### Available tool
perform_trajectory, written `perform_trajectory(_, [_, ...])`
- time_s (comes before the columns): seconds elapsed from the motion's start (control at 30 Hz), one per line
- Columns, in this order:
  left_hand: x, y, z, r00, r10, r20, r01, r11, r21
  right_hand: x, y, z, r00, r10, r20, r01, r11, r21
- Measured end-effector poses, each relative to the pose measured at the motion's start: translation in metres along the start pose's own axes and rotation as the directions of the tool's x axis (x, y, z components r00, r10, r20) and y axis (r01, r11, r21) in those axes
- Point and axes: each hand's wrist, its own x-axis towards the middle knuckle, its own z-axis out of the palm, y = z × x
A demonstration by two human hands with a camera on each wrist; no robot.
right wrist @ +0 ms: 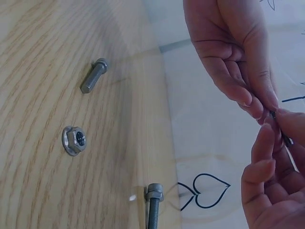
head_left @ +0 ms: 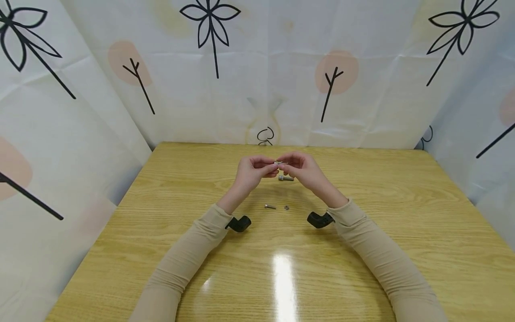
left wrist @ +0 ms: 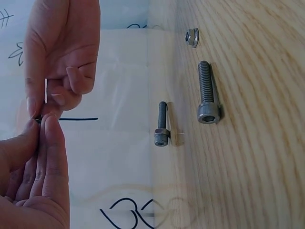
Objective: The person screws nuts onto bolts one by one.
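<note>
My left hand and right hand meet above the far part of the table, fingertips close together. Between them they pinch a small metal screw, mostly covered by the fingers. Some thread of this screw shows past the right fingertips in the right wrist view; whether another part sits on it I cannot tell. Below the hands lies a socket-head bolt with a nut round its shank by the head, plain in the left wrist view. Nearer lie another socket-head bolt and a loose flange nut.
The wooden table ends at a patterned cloth hanging behind it, with more cloth at both sides. Black wrist mounts stick inward from both sleeves, above the table. Light glares off the table front.
</note>
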Motion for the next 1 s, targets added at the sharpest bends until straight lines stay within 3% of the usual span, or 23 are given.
perform_trajectory(0.1, [0.0015, -0.0020, -0.0007, 1.000, 0.003, -0.001, -0.003, 1.000, 0.000, 0.0022, -0.0007, -0.0003, 1.000, 0.009, -0.005, -0.010, 1.000, -0.029])
perform_trajectory(0.57, [0.0026, 0.0020, -0.0007, 0.999, -0.034, 0.023, 0.034, 0.999, -0.031, 0.0023, -0.0005, -0.0019, 0.998, 0.040, -0.042, -0.040, 0.999, 0.004])
perform_trajectory(0.87, [0.0009, 0.0036, 0.0007, 1.000, 0.006, 0.005, -0.006, 1.000, 0.007, 0.0019, -0.0035, -0.0015, 1.000, 0.031, 0.002, -0.031, 0.999, -0.019])
perform_trajectory(1.0, [0.0014, 0.0032, 0.0008, 1.000, 0.019, -0.001, -0.019, 1.000, 0.004, 0.0014, -0.0040, -0.0011, 0.999, 0.023, -0.030, -0.023, 1.000, -0.005])
